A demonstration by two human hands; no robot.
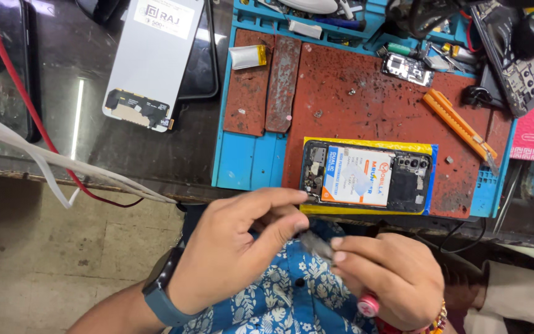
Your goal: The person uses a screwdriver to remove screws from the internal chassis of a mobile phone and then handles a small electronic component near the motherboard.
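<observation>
Low in the frame, my left hand [236,247] and right hand [390,278] meet over my lap, each grip pinched shut on one end of a small grey strip [316,244]. Just above them, at centre, one opened phone [366,176] lies on the red mat [366,105] of my worktop. One orange cutter [458,124] sits at right, one loose screen panel [152,62] at upper left.

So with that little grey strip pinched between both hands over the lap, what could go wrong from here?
1. The small grey strip is held off the bench between the left hand and right hand; if it slips, it may fall to the floor.
2. The opened phone lies at the mat's front edge, so a nudge could knock it off.
3. The orange cutter lies close by and could catch a reaching hand.
</observation>
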